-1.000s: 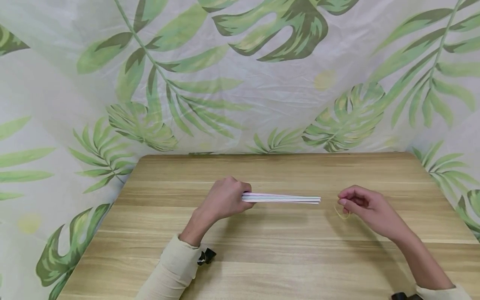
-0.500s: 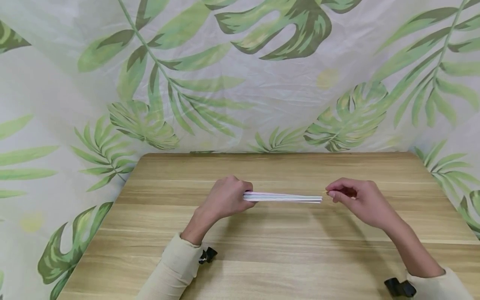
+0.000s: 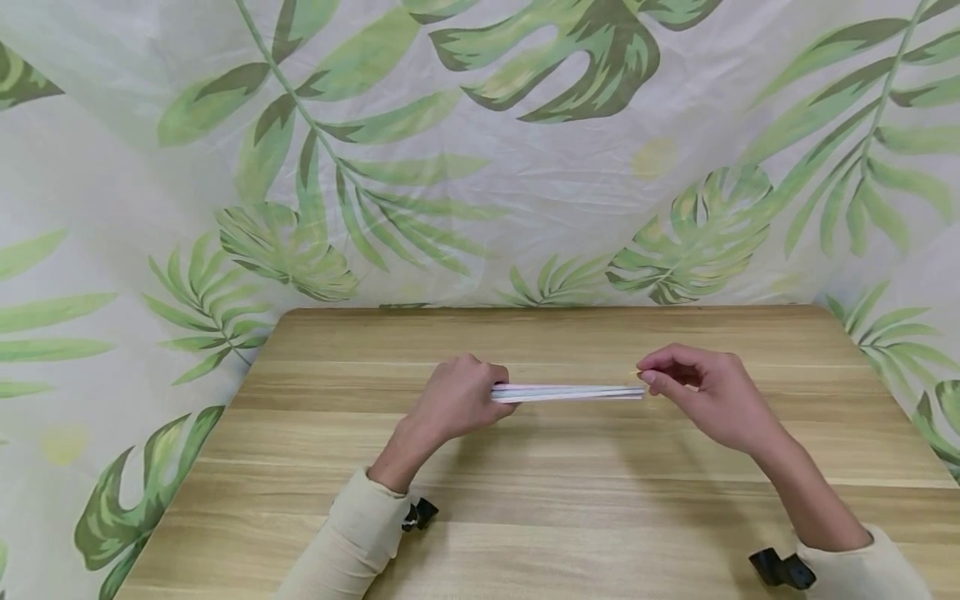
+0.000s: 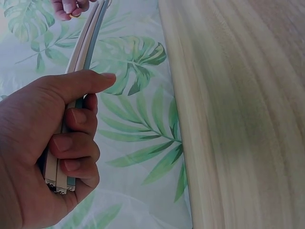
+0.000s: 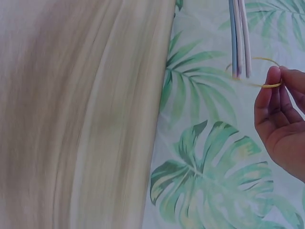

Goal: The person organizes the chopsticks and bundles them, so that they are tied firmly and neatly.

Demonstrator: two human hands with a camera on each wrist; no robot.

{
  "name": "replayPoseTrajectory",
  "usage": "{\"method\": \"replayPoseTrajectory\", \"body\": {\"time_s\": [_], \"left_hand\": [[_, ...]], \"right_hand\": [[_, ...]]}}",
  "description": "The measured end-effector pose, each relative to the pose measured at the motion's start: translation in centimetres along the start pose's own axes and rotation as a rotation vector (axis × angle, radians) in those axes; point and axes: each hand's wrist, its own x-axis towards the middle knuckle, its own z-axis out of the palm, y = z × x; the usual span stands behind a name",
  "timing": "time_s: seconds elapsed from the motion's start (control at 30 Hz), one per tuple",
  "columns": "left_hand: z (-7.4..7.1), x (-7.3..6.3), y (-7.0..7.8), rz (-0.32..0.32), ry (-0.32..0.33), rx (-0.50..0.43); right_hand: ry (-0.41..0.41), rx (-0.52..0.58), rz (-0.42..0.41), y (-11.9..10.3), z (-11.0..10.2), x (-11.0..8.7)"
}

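My left hand (image 3: 459, 400) grips a bundle of long, slim sticks (image 3: 570, 392) at one end, fingers curled round them and thumb laid along them. The sticks are pale white, pinkish and blue-grey and point right, held above the table. In the left wrist view, their near ends (image 4: 59, 186) stick out below the fist. My right hand (image 3: 701, 396) pinches a thin yellow rubber band (image 5: 271, 86) between thumb and fingertips. In the right wrist view the band hangs as a wide loop around the sticks' free ends (image 5: 242, 71), slack and apart from them at the sides.
A wood-grain table (image 3: 570, 525) lies below both hands. Behind it hangs a leaf-patterned cloth (image 3: 555, 183), which also runs along both sides. Black camera mounts (image 3: 782, 568) sit at both wrists, by the cream sleeves (image 3: 352, 533).
My right hand has moved left and slightly up with the rubber band, from apart from the sticks to their free ends. My left hand and the bundle have barely shifted.
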Motion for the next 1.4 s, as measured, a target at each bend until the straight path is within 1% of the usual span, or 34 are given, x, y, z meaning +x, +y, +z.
{"method": "replayPoseTrajectory", "body": {"time_s": [0.23,0.33,0.47,0.53,0.7,0.77,0.87,0.97,1.07,1.27,1.4], "left_hand": [[0.2,0.1,0.3,-0.064,0.024,-0.025],[0.0,0.1,0.3,-0.095,0.036,-0.052],[-0.1,0.0,0.2,-0.119,0.054,-0.073],[-0.1,0.0,0.2,-0.124,0.062,-0.080],[-0.2,0.0,0.2,-0.124,0.090,-0.093],[-0.3,0.0,0.2,-0.118,0.099,-0.096],[-0.3,0.0,0.3,-0.111,0.101,-0.102],[-0.3,0.1,0.3,-0.106,0.097,-0.110],[-0.2,0.1,0.3,-0.110,0.091,-0.119],[-0.3,0.1,0.3,-0.142,0.059,-0.126],[-0.2,0.2,0.4,-0.178,0.024,-0.126]], "right_hand": [[0.001,0.049,-0.018,-0.5,1.3,-0.5],[-0.010,0.069,-0.008,-0.3,1.9,-0.9],[-0.026,0.106,0.018,0.0,2.7,-1.3],[-0.040,0.148,0.028,0.2,2.9,-1.4],[-0.085,0.306,0.070,1.0,3.5,-1.5],[-0.100,0.347,0.096,1.2,3.7,-1.5],[-0.124,0.380,0.130,1.6,3.9,-1.4],[-0.148,0.387,0.149,1.7,4.1,-1.5],[-0.165,0.366,0.146,1.7,4.7,-1.5],[-0.199,0.328,0.098,1.5,6.1,-1.7],[-0.174,0.298,0.043,1.1,6.7,-2.0]]}}
